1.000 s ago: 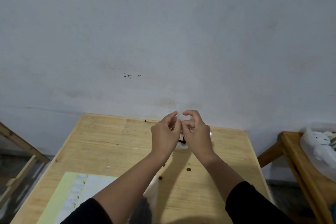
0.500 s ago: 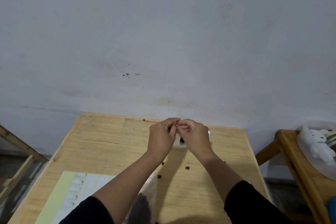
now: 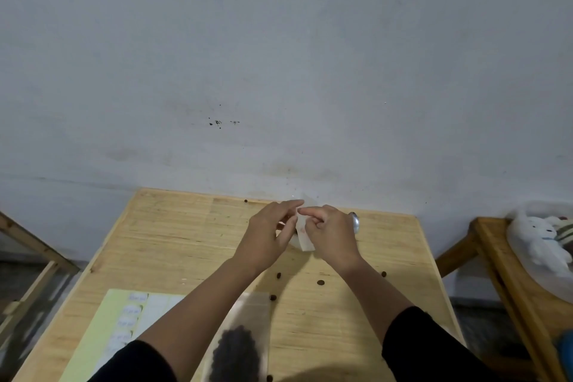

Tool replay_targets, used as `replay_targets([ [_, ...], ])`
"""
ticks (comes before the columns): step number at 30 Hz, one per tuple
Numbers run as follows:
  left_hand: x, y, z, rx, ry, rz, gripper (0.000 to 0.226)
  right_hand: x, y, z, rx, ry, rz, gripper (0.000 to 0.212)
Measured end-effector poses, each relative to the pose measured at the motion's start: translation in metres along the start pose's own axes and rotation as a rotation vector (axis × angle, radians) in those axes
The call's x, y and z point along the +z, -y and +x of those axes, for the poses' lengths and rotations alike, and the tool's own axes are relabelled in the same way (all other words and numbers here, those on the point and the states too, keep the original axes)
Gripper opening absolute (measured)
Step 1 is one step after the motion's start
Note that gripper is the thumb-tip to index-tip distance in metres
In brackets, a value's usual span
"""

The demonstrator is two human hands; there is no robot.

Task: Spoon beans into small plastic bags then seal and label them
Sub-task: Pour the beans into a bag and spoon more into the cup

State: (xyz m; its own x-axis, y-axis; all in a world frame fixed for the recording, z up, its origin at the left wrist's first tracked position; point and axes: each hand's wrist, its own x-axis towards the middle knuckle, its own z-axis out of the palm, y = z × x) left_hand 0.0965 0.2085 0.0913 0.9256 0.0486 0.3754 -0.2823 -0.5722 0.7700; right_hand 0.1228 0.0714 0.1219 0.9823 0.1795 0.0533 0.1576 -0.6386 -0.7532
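Both hands meet over the far middle of the wooden table point(image 3: 173, 245). A small clear plastic bag point(image 3: 302, 234) hangs between them; my left hand point(image 3: 269, 234) pinches its left side and my right hand point(image 3: 331, 236) pinches its right side near the top. A metal spoon point(image 3: 355, 222) peeks out behind my right hand. Close to me lies a clear bag filled with dark beans point(image 3: 238, 347). A sheet of white labels on pale green backing point(image 3: 124, 322) lies at the near left.
Loose dark beans point(image 3: 320, 282) are scattered across the table. A white wall rises just behind the table's far edge. A second wooden table point(image 3: 508, 282) stands at the right with a white plush toy point(image 3: 539, 239) in a clear bag. A wooden frame point(image 3: 34, 257) stands left.
My hands have drawn slightly apart and the small clear bag now shows between them. The camera has tipped down, bringing the filled bean bag into view.
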Motion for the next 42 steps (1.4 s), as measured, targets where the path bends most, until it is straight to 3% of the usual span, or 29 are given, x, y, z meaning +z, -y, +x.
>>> replay_targets([
  [2, -0.005, 0.004, -0.006, -0.01, 0.09, -0.087, 0.051, 0.001, -0.002, 0.0, -0.006, 0.027, -0.004, 0.031],
  [6, -0.007, 0.013, -0.01, 0.004, 0.337, 0.02, 0.107, 0.006, -0.003, -0.003, -0.033, 0.075, 0.042, 0.031],
  [9, 0.0, 0.017, -0.008, 0.014, 0.366, 0.03, 0.125, 0.008, -0.003, -0.004, -0.016, 0.157, 0.093, 0.03],
  [13, 0.009, 0.026, -0.008, 0.003, 0.23, 0.043, 0.108, 0.007, -0.009, -0.002, 0.004, 0.192, 0.088, 0.029],
  [19, 0.017, 0.034, -0.002, -0.062, 0.126, 0.035, 0.078, 0.015, -0.021, 0.005, 0.016, 0.087, 0.027, 0.031],
  [22, 0.02, 0.034, -0.002, -0.077, 0.1, 0.036, 0.076, 0.018, -0.025, 0.009, -0.014, 0.081, 0.025, 0.029],
  [25, 0.019, 0.038, -0.001, -0.087, 0.065, 0.069, 0.079, 0.017, -0.043, 0.009, -0.024, 0.019, 0.231, 0.022],
  [27, 0.016, 0.041, -0.001, -0.136, 0.042, 0.07, 0.08, 0.016, -0.07, 0.011, 0.069, -0.138, 0.205, 0.019],
  [29, 0.015, 0.045, -0.004, -0.17, 0.025, 0.066, 0.081, 0.015, -0.102, 0.011, 0.264, -0.236, 0.009, 0.021],
  [31, 0.018, 0.049, -0.007, -0.195, 0.014, 0.069, 0.083, 0.015, -0.129, 0.008, 0.42, -0.213, -0.099, 0.023],
  [36, 0.03, 0.054, -0.01, -0.254, -0.008, 0.072, 0.087, 0.027, -0.157, 0.0, 0.463, -0.121, -0.238, 0.016],
  [42, 0.032, 0.06, -0.011, -0.278, -0.027, 0.044, 0.09, 0.032, -0.155, 0.011, 0.653, -0.175, -0.139, 0.028],
])
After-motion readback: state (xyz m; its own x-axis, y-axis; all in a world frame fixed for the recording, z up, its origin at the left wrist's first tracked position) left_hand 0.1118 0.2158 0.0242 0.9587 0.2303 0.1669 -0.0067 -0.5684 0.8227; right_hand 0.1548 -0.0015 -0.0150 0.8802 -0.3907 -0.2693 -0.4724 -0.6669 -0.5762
